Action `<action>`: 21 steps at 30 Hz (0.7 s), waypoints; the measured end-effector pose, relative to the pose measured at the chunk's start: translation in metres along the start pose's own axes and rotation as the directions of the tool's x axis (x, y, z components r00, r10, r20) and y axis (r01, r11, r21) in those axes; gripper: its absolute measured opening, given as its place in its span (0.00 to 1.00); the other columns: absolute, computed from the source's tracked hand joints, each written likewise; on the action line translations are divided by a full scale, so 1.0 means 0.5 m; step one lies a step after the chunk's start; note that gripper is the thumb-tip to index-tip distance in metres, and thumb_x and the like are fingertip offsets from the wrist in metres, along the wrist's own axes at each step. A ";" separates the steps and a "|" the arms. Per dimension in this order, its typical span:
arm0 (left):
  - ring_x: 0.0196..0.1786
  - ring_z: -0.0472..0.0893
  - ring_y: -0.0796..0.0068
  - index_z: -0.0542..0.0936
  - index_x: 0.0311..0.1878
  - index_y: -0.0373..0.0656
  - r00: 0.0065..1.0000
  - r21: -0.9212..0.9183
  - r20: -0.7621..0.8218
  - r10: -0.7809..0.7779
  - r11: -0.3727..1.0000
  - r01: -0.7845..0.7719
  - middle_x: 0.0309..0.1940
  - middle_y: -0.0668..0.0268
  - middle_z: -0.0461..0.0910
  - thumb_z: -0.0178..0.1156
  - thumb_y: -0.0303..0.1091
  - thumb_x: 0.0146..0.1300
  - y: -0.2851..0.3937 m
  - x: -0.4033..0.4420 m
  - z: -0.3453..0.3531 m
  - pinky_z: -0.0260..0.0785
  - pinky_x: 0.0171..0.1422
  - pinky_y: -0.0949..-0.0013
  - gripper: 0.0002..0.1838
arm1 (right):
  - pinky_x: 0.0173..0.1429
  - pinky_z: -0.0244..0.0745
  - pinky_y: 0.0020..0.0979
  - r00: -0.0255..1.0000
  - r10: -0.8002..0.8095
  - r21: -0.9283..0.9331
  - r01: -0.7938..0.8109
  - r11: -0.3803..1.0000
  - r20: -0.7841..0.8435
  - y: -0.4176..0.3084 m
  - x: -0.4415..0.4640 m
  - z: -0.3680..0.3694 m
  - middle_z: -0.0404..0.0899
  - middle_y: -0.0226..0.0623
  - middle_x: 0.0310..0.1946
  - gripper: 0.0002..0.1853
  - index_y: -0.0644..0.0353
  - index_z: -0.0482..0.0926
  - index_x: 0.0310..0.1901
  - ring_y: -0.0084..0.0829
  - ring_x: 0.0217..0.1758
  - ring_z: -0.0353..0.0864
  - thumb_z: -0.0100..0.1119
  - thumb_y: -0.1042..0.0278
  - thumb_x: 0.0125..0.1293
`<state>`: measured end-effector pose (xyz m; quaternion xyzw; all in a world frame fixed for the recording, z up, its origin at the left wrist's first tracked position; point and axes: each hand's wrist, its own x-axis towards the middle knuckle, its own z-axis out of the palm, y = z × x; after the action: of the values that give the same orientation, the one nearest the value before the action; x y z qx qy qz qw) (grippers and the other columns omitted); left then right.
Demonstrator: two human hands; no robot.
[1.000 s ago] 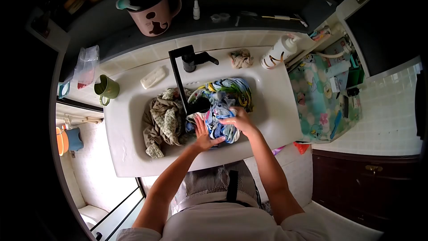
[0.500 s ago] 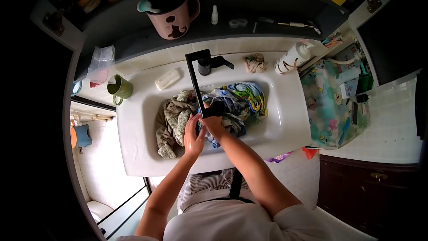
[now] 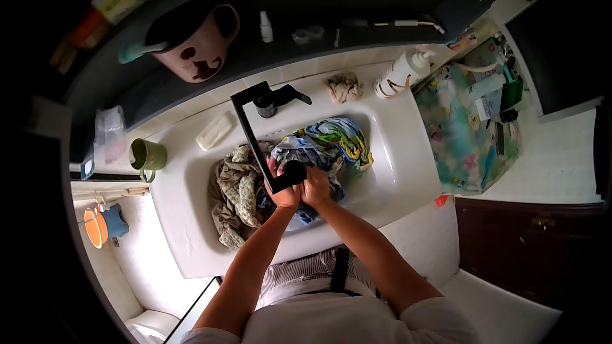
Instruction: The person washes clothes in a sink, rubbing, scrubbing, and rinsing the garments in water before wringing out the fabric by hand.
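Both hands are close together beneath the black faucet [image 3: 257, 143], above clothes in the white sink [image 3: 398, 172]. My left hand [image 3: 285, 196] is open, with its fingers partly hidden by the spout and nothing visible in it. Beside the round spout end, my right hand [image 3: 315, 187] is also open, fingers extended and partly covered. Below and around them lie a blue, green and yellow patterned cloth [image 3: 341, 137] and a brown garment with a pale floral part [image 3: 231, 194]. Whether the fingertips touch the cloth is hidden.
A soap bar [image 3: 214, 131], green mug [image 3: 148, 157], crumpled cloth [image 3: 345, 87] and white pump bottle [image 3: 403, 74] stand or lie around the rim. Above, a dark shelf [image 3: 280, 57] holds a pink mug [image 3: 196, 51] and small bottle [image 3: 266, 27].
My right hand has drawn back from beyond the spout to its right side. My left hand has moved in beneath the spout. The view has shifted and tilted.
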<state>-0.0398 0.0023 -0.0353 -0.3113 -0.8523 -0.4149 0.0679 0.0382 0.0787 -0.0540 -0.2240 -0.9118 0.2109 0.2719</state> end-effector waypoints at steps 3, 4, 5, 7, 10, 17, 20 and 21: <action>0.63 0.67 0.46 0.65 0.63 0.33 0.990 -0.207 -0.144 -0.008 0.978 -0.023 0.61 0.47 0.68 0.64 0.44 0.51 -0.030 -0.007 0.052 0.56 0.68 0.53 0.39 | 0.47 0.70 0.43 0.997 -0.040 -0.014 0.041 0.999 0.069 0.050 -0.023 0.040 0.76 0.44 0.38 0.23 0.62 0.74 0.45 0.48 0.41 0.75 0.61 0.57 0.49; 0.63 0.67 0.48 0.65 0.63 0.35 0.978 -0.222 -0.206 0.019 0.973 -0.066 0.61 0.48 0.67 0.65 0.46 0.50 -0.054 -0.009 0.081 0.57 0.68 0.53 0.39 | 0.48 0.70 0.44 0.994 -0.038 -0.047 0.043 0.998 0.103 0.068 -0.029 0.060 0.76 0.45 0.39 0.24 0.62 0.74 0.46 0.48 0.42 0.75 0.62 0.57 0.48; 0.63 0.67 0.49 0.65 0.62 0.35 0.980 -0.205 -0.197 -0.008 0.978 -0.034 0.60 0.48 0.67 0.65 0.46 0.50 -0.063 -0.008 0.092 0.57 0.69 0.54 0.39 | 0.50 0.69 0.45 0.990 -0.033 -0.077 0.044 0.996 0.139 0.079 -0.036 0.078 0.76 0.45 0.39 0.25 0.62 0.74 0.46 0.48 0.43 0.76 0.63 0.56 0.48; 0.63 0.67 0.50 0.66 0.62 0.37 0.978 -0.067 -0.187 0.091 0.992 -0.105 0.59 0.50 0.68 0.65 0.44 0.52 -0.082 -0.002 0.102 0.57 0.69 0.55 0.36 | 0.48 0.69 0.45 0.996 -0.070 -0.076 0.075 0.994 0.062 0.086 -0.034 0.089 0.76 0.44 0.38 0.21 0.60 0.75 0.42 0.48 0.41 0.76 0.61 0.59 0.47; 0.63 0.67 0.52 0.68 0.60 0.41 0.985 0.127 -0.081 0.152 0.982 -0.141 0.59 0.52 0.67 0.64 0.41 0.54 -0.150 -0.027 0.138 0.57 0.68 0.56 0.31 | 0.43 0.69 0.46 0.998 -0.042 0.014 0.043 0.999 -0.036 0.063 0.001 0.068 0.78 0.42 0.34 0.10 0.58 0.77 0.34 0.47 0.37 0.77 0.54 0.68 0.48; 0.63 0.67 0.52 0.75 0.52 0.43 0.996 0.057 -0.050 0.077 0.996 -0.074 0.58 0.51 0.67 0.61 0.36 0.57 -0.103 -0.012 0.092 0.59 0.67 0.55 0.19 | 0.43 0.68 0.44 0.996 0.057 0.263 -0.075 0.962 0.074 0.041 0.027 0.015 0.75 0.42 0.31 0.07 0.58 0.73 0.32 0.46 0.37 0.76 0.59 0.72 0.51; 0.64 0.65 0.44 0.73 0.54 0.38 0.998 -0.338 0.049 -0.039 0.940 0.053 0.62 0.46 0.64 0.58 0.32 0.58 -0.134 -0.053 0.088 0.58 0.67 0.49 0.20 | 0.46 0.67 0.44 0.959 0.175 0.115 -0.152 0.982 -0.223 0.030 0.041 -0.080 0.72 0.42 0.36 0.19 0.61 0.70 0.38 0.48 0.40 0.72 0.69 0.62 0.52; 0.65 0.64 0.42 0.72 0.54 0.36 0.995 -0.274 0.099 0.025 0.962 0.004 0.62 0.44 0.64 0.58 0.32 0.59 -0.145 -0.064 0.069 0.57 0.67 0.47 0.20 | 0.48 0.67 0.44 0.940 0.218 0.058 -0.210 0.976 -0.261 0.027 0.053 -0.111 0.72 0.43 0.38 0.22 0.62 0.69 0.41 0.48 0.42 0.72 0.70 0.59 0.52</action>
<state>-0.0519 -0.0204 -0.1178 -0.3430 -0.7873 -0.5121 -0.0172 0.0548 0.1183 -0.0079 -0.3438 -0.8341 0.2206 0.3706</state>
